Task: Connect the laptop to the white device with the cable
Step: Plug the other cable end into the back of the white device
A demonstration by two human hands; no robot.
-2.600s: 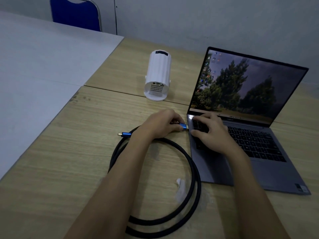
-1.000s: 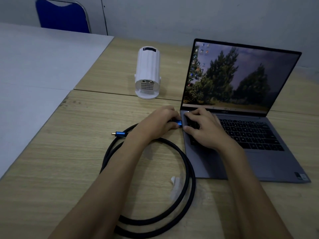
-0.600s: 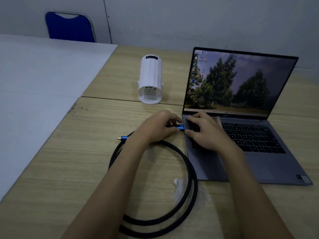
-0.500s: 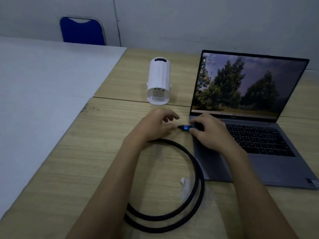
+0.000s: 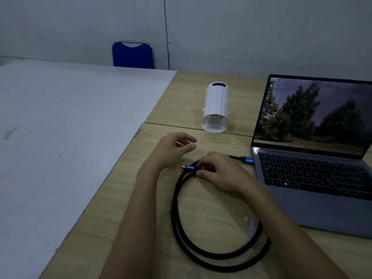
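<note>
Black braided cable [image 5: 211,256] coiled | right hand [image 5: 220,174] pinching blue plug [image 5: 189,168] | left hand [image 5: 173,148] open, empty

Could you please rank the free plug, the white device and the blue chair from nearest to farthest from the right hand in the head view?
1. Free plug: just left of the right hand, whose fingers close on the cable behind it.
2. White device: beyond the hand, lying on the table.
3. Blue chair: far back-left, by the wall.
</note>
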